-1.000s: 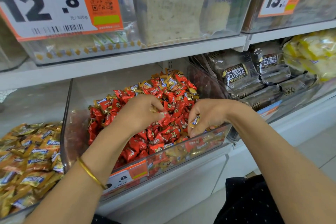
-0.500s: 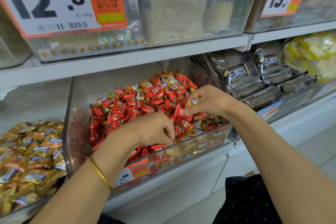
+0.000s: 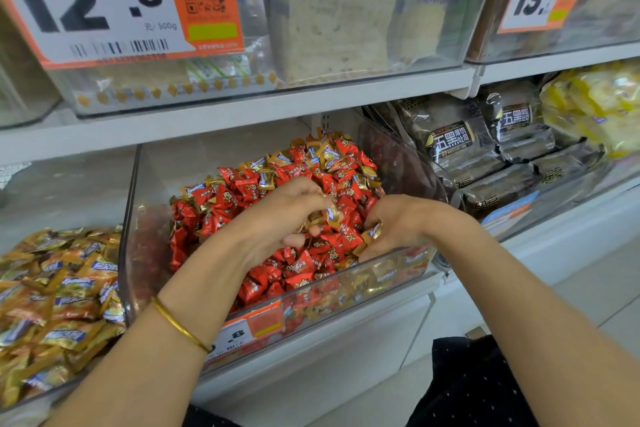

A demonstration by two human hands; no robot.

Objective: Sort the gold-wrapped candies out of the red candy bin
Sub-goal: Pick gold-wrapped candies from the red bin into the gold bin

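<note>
1. Head view: both hands are down in the clear bin (image 3: pixel 133 218), right over the heap of red candies (image 3: pixel 301 263).
2. Left hand (image 3: pixel 273 218): fingers (image 3: pixel 294 240) curled round a small clutch of gold candies (image 3: pixel 327 215), held just above the red pile.
3. Right hand (image 3: pixel 401 222) sits just beside it, its fingers pinching one gold candy (image 3: pixel 373 231) near the bin's front wall.
4. Beyond the fingers, more gold wrappers (image 3: pixel 329 156) lie mixed into the back of the heap.
5. A gold bangle (image 3: pixel 180 326) rings the left wrist; well left of the fingers lies a separate heap of gold-wrapped sweets (image 3: pixel 59 288).
</note>
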